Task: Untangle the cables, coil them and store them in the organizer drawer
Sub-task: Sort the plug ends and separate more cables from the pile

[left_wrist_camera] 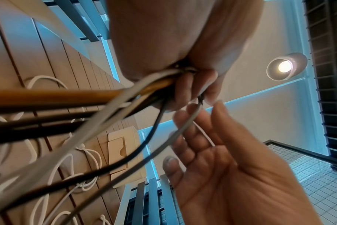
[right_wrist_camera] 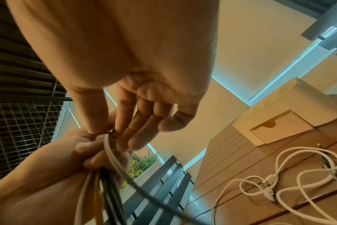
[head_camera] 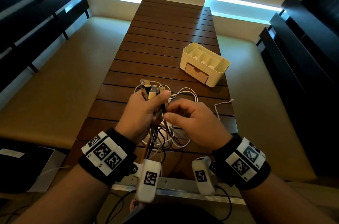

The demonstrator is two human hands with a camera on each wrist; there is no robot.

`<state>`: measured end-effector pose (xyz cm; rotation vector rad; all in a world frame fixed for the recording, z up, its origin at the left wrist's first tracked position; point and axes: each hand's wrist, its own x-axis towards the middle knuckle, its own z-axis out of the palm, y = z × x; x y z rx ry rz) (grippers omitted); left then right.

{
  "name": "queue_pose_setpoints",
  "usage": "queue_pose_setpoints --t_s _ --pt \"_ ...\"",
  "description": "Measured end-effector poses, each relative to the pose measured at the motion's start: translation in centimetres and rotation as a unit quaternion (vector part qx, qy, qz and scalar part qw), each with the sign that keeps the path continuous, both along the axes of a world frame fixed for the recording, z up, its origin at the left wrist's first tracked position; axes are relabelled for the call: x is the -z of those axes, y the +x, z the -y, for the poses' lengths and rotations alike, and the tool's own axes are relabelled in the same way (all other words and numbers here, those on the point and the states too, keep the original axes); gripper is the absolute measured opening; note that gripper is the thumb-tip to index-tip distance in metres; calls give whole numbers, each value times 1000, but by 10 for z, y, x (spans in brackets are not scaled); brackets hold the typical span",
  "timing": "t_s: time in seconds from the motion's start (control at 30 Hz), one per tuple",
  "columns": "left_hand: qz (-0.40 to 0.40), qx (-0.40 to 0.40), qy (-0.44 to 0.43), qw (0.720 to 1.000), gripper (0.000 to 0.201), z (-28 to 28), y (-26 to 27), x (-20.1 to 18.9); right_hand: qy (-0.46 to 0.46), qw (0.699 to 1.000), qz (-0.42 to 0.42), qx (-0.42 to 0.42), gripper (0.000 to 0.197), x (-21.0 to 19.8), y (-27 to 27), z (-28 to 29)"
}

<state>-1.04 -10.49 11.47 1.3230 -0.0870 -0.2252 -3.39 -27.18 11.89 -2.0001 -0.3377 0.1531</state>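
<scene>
My left hand (head_camera: 146,106) grips a bundle of cables (head_camera: 151,89) in a fist above the slatted wooden table (head_camera: 165,44). Their plug ends stick up past the thumb and the cords hang down in a tangle (head_camera: 163,137). In the left wrist view my curled left fingers (left_wrist_camera: 185,91) wrap the gold, black and grey cords (left_wrist_camera: 106,97). My right hand (head_camera: 167,112) is right beside the fist, thumb and index finger pinching a grey cable (right_wrist_camera: 113,155) near its end while the other fingers (right_wrist_camera: 144,121) stay straight. The cream organizer (head_camera: 205,58) stands at the right with its drawer (head_camera: 196,74) shut.
Loose white cables (head_camera: 185,93) lie on the table beyond my hands, one end trailing to the right (head_camera: 222,104); they also show as white loops (right_wrist_camera: 279,182) in the right wrist view. The table's near metal edge (head_camera: 183,194) is just below my wrists. Dark slatted railings flank both sides.
</scene>
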Motion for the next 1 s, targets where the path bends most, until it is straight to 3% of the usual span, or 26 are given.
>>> queue_pose_setpoints --t_s 0.1,0.23,0.43,0.73,1.0 --pt "16 0 -2 1000 20 3 -2 -1 -11 1000 24 11 6 1 0 -7" --pt "38 7 -4 999 39 3 -3 1 2 999 40 11 9 1 0 -9" --pt "59 -29 14 998 24 3 -3 1 21 998 51 18 4 -1 -2 -16" --pt "18 -160 -66 985 23 -2 3 0 -9 999 -36 -2 12 10 -5 -22" --pt "-22 -168 -105 980 26 -3 0 -4 23 997 -64 -39 10 14 -7 -29"
